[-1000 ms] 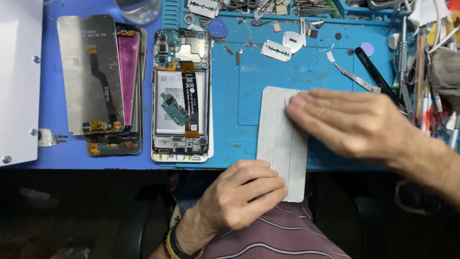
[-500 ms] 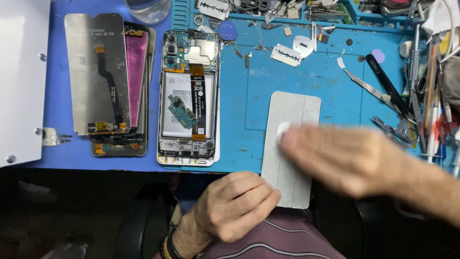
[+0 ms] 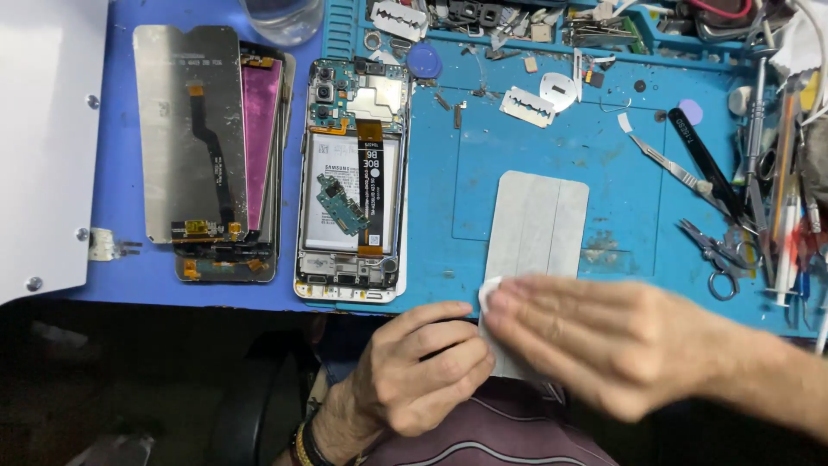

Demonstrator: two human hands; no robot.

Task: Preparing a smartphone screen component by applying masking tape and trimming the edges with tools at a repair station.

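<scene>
A flat grey phone panel (image 3: 539, 224) lies lengthwise on the blue work mat (image 3: 483, 173), its near end hanging over the table edge. My left hand (image 3: 423, 371) is curled around that near end from below. My right hand (image 3: 621, 336) lies flat across the panel's lower part and presses a small white wipe (image 3: 490, 293) under its fingertips. The near end of the panel is hidden under both hands.
An opened phone (image 3: 354, 181) with battery and flex cable exposed lies left of the panel. Further left is a stack of display panels (image 3: 194, 138) and a white sheet (image 3: 43, 129). Tweezers (image 3: 673, 168), a black spudger (image 3: 703, 160), scissors (image 3: 716, 259) and razor blades (image 3: 528, 105) crowd the right and back.
My right hand slid with the wipe from the panel's upper part down to its near end. My left hand kept its place at the near end.
</scene>
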